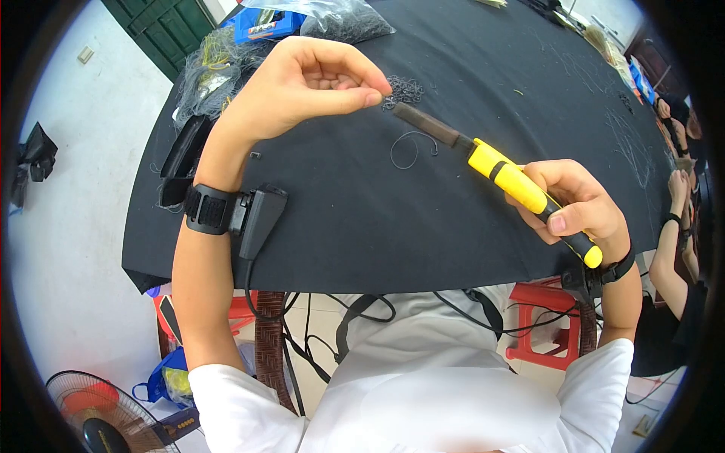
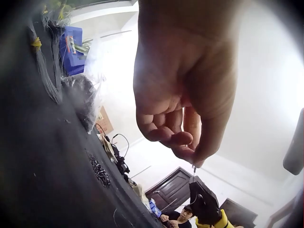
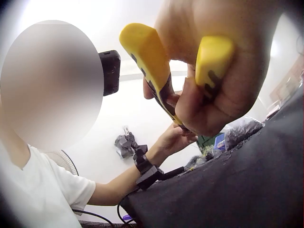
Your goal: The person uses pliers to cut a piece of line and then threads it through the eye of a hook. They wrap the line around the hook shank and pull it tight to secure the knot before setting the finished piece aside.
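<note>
Above the black-covered table (image 1: 340,234), the left hand (image 1: 294,84) has its grip pinching a tiny metal piece (image 2: 194,168) between thumb and index finger (clearest from the left wrist). The right hand (image 1: 578,200) curls its grip round a yellow-and-black tool (image 1: 510,177), whose dark end points towards the left fingertips. Near that end shows a thin looped line (image 1: 392,152). Just beyond, a heap of dark pieces (image 1: 408,90) lies on the cloth.

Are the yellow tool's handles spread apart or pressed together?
Spread apart: the right wrist view shows a gap between the two yellow handles.
</note>
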Available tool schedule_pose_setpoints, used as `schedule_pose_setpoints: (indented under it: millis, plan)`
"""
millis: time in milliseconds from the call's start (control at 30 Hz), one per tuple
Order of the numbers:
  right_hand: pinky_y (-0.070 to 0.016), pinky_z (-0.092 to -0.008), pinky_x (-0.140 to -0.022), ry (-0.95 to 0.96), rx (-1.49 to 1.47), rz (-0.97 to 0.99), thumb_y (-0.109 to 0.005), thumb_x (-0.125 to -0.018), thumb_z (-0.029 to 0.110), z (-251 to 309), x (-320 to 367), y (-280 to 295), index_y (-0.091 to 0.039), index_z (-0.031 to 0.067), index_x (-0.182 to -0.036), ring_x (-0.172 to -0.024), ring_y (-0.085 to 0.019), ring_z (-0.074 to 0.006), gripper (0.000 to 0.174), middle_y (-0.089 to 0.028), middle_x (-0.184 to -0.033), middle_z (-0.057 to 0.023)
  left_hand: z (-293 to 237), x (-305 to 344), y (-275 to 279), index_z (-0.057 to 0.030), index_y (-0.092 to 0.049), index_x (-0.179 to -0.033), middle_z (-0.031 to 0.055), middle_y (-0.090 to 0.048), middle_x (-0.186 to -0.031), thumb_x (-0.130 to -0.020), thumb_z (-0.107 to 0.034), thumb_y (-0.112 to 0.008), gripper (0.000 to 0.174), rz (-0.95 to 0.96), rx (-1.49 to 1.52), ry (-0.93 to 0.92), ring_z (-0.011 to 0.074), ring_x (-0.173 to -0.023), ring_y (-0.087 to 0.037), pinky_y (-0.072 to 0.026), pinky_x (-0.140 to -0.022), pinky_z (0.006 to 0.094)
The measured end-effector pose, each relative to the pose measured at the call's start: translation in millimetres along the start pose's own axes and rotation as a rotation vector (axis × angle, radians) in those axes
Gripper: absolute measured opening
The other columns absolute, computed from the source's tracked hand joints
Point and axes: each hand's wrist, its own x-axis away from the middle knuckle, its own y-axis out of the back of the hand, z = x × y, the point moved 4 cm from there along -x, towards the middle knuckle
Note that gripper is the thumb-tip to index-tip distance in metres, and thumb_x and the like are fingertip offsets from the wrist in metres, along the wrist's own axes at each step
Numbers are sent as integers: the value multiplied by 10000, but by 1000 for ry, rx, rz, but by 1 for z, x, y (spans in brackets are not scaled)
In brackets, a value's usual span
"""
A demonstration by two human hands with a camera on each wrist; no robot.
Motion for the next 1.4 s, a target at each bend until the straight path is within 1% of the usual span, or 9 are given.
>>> schedule_pose_setpoints:
  millis: [233, 367, 600, 700, 1200, 1267, 1333, 1367, 1400]
  plan:
    - [-330, -190, -415, 68, 8, 18, -691, -656, 322, 1, 7, 2, -535, -9, -781, -384, -414, -65, 386, -506, -596, -46, -2, 1, -4, -44, -608, -975, 11, -583, -792, -761, -120, -658, 233, 32, 146, 46, 60, -730, -547, -429, -675, 165]
    - [-348, -201, -463, 173, 4, 14, -699, -635, 310, 3, 9, 1, -520, 28, -696, -417, -443, -76, 339, -511, -594, -49, 1, 2, -9, -59, -570, -970, -1, -537, -749, -751, -176, -669, 267, 54, 331, 64, 65, -694, -492, -390, -620, 191]
    - [-368, -233, -500, 101, -30, 7, -712, -614, 269, 4, 22, 3, -516, 72, -670, -448, -461, -87, 283, -540, -615, -82, 1, 3, -7, -74, -539, -946, -15, -480, -697, -742, -211, -663, 275, 99, 430, 38, 73, -644, -426, -331, -581, 201]
    - [-332, -256, -563, -19, -43, -30, -711, -559, 280, 5, 28, 2, -509, 60, -609, -609, -445, -138, 302, -495, -647, -40, 1, 4, -11, -73, -533, -930, -16, -475, -687, -740, -201, -663, 263, 102, 439, 61, 80, -640, -423, -332, -581, 207]
    - [-385, -254, -562, 115, -72, -57, -736, -571, 291, -2, 28, 9, -568, 23, -670, -624, -479, -138, 331, -531, -694, -78, 0, 3, -15, -80, -525, -901, -16, -465, -726, -762, -202, -651, 223, 97, 467, 65, 64, -649, -386, -311, -594, 200]
    - [-361, -185, -441, 75, -153, -94, -754, -589, 313, -4, 32, 18, -565, 15, -777, -579, -481, -97, 400, -542, -772, -108, 3, 3, -15, -79, -535, -909, -14, -476, -743, -775, -201, -645, 212, 83, 477, 73, 58, -656, -394, -316, -597, 197]
    - [-329, -168, -384, 50, -125, -141, -742, -599, 312, 0, 30, 33, -545, 19, -767, -535, -461, -78, 390, -531, -785, -114, 7, 3, -14, -73, -549, -927, -10, -498, -768, -790, -196, -638, 204, 78, 504, 82, 54, -668, -410, -330, -603, 197]
    - [-369, -191, -463, 0, -31, -180, -703, -645, 282, 8, 29, 38, -532, 28, -739, -584, -464, -70, 320, -526, -755, -73, 11, 3, -13, -69, -556, -941, -9, -508, -782, -796, -195, -635, 207, 42, 497, 100, 55, -683, -422, -342, -616, 196]
    - [-387, -215, -572, 1, 549, -406, -659, -687, 256, 26, 19, 47, -529, 35, -713, -648, -463, -62, 257, -508, -703, -18, 16, 2, -13, -65, -564, -955, -8, -519, -795, -802, -193, -632, 210, 12, 490, 115, 55, -697, -435, -354, -628, 196]
